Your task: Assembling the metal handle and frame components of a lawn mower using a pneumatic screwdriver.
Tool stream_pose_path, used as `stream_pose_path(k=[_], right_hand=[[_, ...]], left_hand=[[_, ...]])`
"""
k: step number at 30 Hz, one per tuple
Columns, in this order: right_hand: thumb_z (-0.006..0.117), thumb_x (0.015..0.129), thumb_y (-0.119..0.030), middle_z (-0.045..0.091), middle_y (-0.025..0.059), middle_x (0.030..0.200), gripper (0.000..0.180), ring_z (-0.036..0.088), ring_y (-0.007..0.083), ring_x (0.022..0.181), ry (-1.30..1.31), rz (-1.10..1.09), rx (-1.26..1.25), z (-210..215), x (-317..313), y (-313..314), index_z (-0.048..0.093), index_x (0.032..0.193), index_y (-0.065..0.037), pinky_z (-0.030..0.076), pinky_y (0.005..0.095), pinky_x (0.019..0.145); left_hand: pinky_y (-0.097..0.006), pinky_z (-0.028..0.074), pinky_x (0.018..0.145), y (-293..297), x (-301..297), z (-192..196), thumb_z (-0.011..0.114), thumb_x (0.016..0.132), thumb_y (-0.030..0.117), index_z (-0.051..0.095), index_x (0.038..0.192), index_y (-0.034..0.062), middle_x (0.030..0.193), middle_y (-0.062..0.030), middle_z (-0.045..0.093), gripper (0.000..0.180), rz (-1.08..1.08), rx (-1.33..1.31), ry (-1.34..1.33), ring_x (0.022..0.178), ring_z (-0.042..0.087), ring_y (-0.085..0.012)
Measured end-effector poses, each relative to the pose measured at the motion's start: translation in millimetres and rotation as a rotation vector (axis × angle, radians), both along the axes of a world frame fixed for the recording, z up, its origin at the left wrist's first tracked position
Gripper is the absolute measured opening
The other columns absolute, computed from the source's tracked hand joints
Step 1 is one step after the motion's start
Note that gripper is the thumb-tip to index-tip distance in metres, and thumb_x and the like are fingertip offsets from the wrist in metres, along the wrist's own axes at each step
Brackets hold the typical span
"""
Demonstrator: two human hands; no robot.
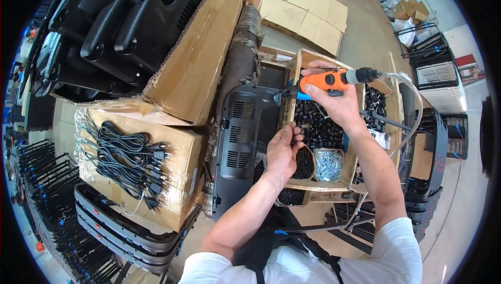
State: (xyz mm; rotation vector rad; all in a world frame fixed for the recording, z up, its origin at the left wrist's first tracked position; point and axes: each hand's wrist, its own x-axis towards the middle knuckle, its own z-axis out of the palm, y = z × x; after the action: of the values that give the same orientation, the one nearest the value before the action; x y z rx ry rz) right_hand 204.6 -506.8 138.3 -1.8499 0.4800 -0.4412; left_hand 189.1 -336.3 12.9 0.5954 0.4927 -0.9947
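Observation:
My right hand (339, 104) is wrapped round an orange air screwdriver (324, 80), with a clear hose (417, 96) running from its grey rear end. The tool lies across a wooden parts bin, and its tip points left over the far end of a black plastic cover (241, 132) with vent slots. My left hand (283, 151) is closed, fingers curled at the bin's left edge; anything in them is too small to make out. Small black parts (315, 127) lie beside it, and black screws (304, 163) and silver screws (328, 166) sit in tubs nearer me.
Coiled black power cords (122, 151) rest on a cardboard box (180, 179) at the left. Behind it, a larger carton (195, 49) holds black plastic housings (141, 28). Stacked curved black panels (125, 232) stand at lower left. Flattened cardboard (305, 10) lies on the floor ahead.

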Motion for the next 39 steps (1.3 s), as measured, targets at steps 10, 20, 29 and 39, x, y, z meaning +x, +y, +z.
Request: stream_pose_path(k=[10, 20, 29, 39], right_hand=[[0.084, 0.085, -0.014, 0.076, 0.0064, 0.112, 0.042, 0.07, 0.0136, 0.101, 0.07, 0.076, -0.022, -11, 22, 7, 0.069, 0.123, -0.004, 0.057, 0.0325, 0.095], [0.083, 0.084, -0.017, 0.074, 0.0039, 0.107, 0.032, 0.07, 0.0151, 0.1, 0.161, 0.173, -0.261, -13, 27, 3, 0.072, 0.112, -0.006, 0.056, 0.0329, 0.094], [0.083, 0.084, -0.015, 0.074, 0.0038, 0.108, 0.034, 0.069, 0.0144, 0.101, 0.14, 0.193, -0.205, -18, 29, 0, 0.071, 0.115, -0.006, 0.055, 0.0331, 0.094], [0.085, 0.086, -0.012, 0.076, 0.0101, 0.118, 0.051, 0.069, 0.0158, 0.113, 0.034, 0.193, 0.1, 22, 15, 15, 0.063, 0.13, -0.001, 0.055, 0.0344, 0.102]], left_hand=[[-0.027, 0.06, 0.076, -1, 16, -9, 0.059, 0.111, 0.028, 0.068, 0.126, 0.0063, 0.102, -0.0021, 0.072, 0.028, -0.019, -0.005, 0.007, 0.087, 0.068, -0.013], [-0.025, 0.057, 0.066, -20, 27, -18, 0.062, 0.109, 0.033, 0.072, 0.118, 0.0076, 0.092, 0.0009, 0.071, 0.029, 0.023, 0.005, 0.065, 0.076, 0.065, -0.0118], [-0.026, 0.047, 0.061, -28, 47, -17, 0.064, 0.106, 0.038, 0.072, 0.111, 0.0087, 0.081, 0.0042, 0.063, 0.031, 0.066, -0.011, 0.135, 0.068, 0.057, -0.0109], [-0.024, 0.049, 0.061, -31, 73, -15, 0.059, 0.11, 0.034, 0.068, 0.112, 0.0107, 0.084, 0.0061, 0.063, 0.025, 0.167, -0.145, 0.278, 0.07, 0.057, -0.0096]])
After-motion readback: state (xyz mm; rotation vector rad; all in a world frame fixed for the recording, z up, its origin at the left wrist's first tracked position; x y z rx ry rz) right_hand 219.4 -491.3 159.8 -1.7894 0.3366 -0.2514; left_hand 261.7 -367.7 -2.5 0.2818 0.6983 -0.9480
